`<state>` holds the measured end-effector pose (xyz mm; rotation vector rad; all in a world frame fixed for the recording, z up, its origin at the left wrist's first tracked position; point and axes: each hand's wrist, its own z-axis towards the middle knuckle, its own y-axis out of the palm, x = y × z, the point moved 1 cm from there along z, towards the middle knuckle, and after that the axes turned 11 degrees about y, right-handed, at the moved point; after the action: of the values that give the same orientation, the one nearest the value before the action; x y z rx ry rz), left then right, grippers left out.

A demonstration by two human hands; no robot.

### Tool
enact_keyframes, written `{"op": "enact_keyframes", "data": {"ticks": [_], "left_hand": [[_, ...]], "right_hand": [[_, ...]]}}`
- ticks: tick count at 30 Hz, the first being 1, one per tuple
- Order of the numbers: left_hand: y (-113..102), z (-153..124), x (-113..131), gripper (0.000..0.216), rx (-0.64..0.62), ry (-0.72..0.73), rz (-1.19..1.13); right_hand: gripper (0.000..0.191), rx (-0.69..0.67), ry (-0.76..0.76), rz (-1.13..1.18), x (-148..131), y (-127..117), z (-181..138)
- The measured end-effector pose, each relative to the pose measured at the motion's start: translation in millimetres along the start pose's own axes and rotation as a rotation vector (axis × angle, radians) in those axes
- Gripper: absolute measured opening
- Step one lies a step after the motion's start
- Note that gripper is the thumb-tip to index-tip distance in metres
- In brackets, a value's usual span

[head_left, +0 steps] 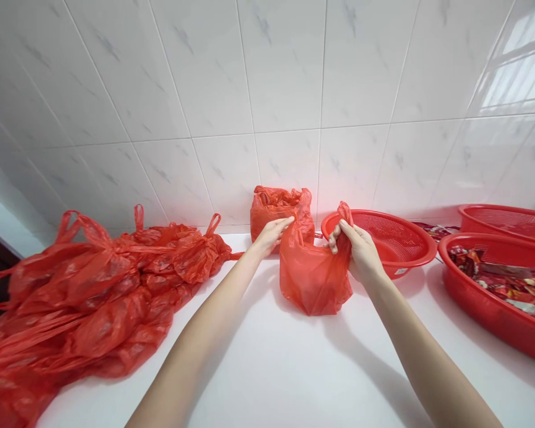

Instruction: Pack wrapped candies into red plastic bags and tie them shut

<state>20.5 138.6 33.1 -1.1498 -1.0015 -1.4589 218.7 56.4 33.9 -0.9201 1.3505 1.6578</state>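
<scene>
A red plastic bag (312, 273) hangs just above the white counter (285, 362), stretched between both my hands. My left hand (271, 235) pinches its left handle edge. My right hand (359, 249) is closed on its right handle, which sticks up above my fingers. Behind it, against the tiled wall, stands another red bag (271, 208), crumpled and open at the top.
A big heap of tied red bags (93, 291) covers the counter's left side. At the right stand a round red colander basket (392, 241), a red basket holding wrapped sweets (499, 297), and a third red basket (508, 220) behind it.
</scene>
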Motion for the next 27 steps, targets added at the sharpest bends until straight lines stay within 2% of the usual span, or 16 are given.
{"op": "enact_keyframes", "data": {"ticks": [3, 8, 13, 15, 19, 27], "left_hand": [[7.5, -3.2, 16.7, 0.045, -0.052, 0.110, 0.031], [15.4, -9.7, 35.4, 0.043, -0.117, 0.283, 0.217], [11.1, -11.3, 49.2, 0.035, -0.281, 0.377, 0.329], [7.0, -11.6, 60.0, 0.036, -0.272, 0.435, 0.296], [4.0, -14.8, 80.9, 0.035, -0.143, 0.511, 0.113], [16.1, -37.1, 83.7, 0.028, -0.219, 0.455, -0.095]], "right_hand": [[0.043, 0.008, 0.007, -0.006, -1.5, 0.1, -0.2], [0.042, -0.009, -0.004, -0.001, -3.5, 2.9, -2.3], [0.041, -0.004, -0.011, -0.005, -6.4, 5.4, -5.1], [0.041, 0.001, 0.001, -0.012, -8.8, 5.7, -6.4], [0.043, -0.005, 0.017, -0.022, -14.3, 6.3, -9.4], [0.045, -0.034, 0.029, -0.115, -12.8, 9.1, -11.3]]}}
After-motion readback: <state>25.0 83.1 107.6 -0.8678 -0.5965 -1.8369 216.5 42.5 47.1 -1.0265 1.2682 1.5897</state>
